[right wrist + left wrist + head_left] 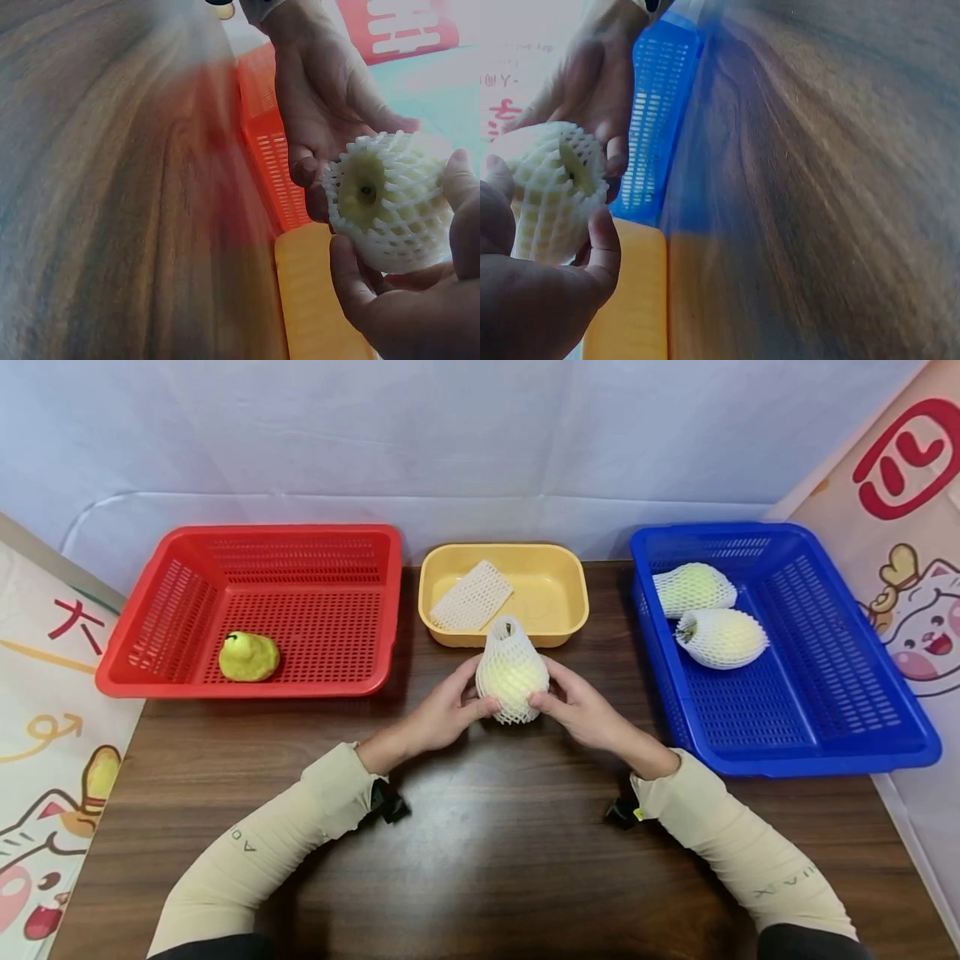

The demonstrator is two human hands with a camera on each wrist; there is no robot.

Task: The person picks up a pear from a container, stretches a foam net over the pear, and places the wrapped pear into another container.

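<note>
Nearest, in front of the yellow tub (551, 597), a netted pear (513, 672) is held between the left hand (447, 706) and the right hand (583, 706). By each hand's grip the pear is clasped at its side, with thumbs pressed toward the base and the hold spread only to its width. Left of the tub, a bare pear (250, 657) is placed in the red basket (330, 635); right of it, a nearer pear (723, 637) and a farther pear (696, 589) are held, netted, in the blue basket (795, 668). Inside the tub, a loose net (472, 597) is laid flat. Three pears are thus netted, one not; whether the bare one is to be judged finished or remaining cannot be told.
</note>
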